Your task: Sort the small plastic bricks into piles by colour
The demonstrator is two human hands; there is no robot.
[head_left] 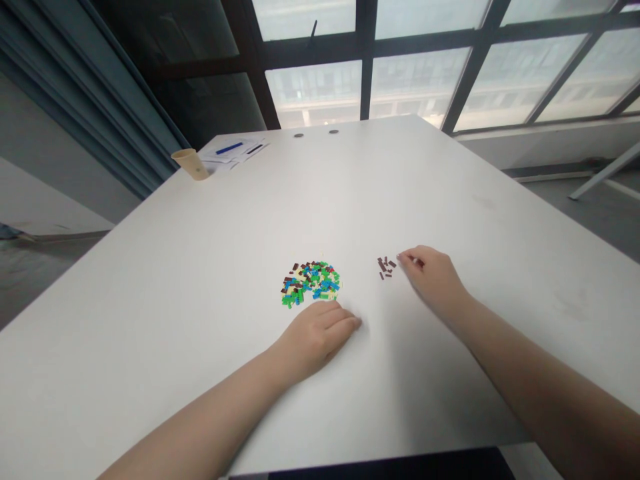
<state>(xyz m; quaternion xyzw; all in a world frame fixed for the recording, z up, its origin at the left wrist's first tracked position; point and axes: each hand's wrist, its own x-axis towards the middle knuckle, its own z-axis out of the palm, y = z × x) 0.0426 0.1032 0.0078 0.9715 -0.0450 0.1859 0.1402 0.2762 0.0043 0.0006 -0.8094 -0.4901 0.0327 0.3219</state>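
Note:
A small heap of tiny mixed bricks [310, 282], green, blue, yellow and dark brown, lies on the white table [210, 267]. To its right sits a separate little group of dark brown bricks [385, 266]. My right hand [433, 277] rests just right of that group, fingers pinched together at its edge, with a dark bit showing between them. My left hand [316, 331] lies on the table just below the mixed heap, fingers curled under, nothing visible in it.
A paper cup [191, 163] stands at the far left corner beside some papers with a blue pen [234, 148]. Two small round holes [316, 133] sit near the table's far edge. Windows run behind; the floor drops off on both sides.

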